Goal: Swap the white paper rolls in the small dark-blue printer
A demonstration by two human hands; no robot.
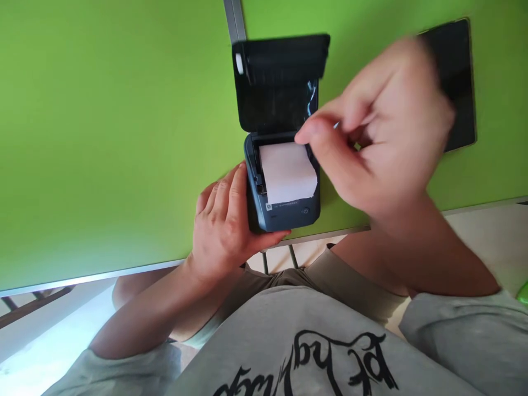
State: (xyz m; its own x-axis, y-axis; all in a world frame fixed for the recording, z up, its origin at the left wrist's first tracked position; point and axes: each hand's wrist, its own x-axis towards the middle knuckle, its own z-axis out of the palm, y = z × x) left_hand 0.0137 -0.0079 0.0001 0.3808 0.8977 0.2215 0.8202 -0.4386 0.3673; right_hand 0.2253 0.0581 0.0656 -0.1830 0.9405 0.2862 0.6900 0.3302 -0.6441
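Note:
A small dark blue label printer sits near the table's front edge with its black lid raised. White paper lies across its open compartment, its lower end reaching over the front. My left hand is wrapped round the printer's left side, thumb along the front edge. Above the right side of the compartment is my right hand, slightly blurred. Its thumb and index finger are pinched together at the top right of the paper; whatever is between the fingertips is too small to make out.
A dark tablet or phone lies on the green table at the right, partly behind my right hand. A grey strip runs across the table behind the lid. The table's front edge is close to my lap.

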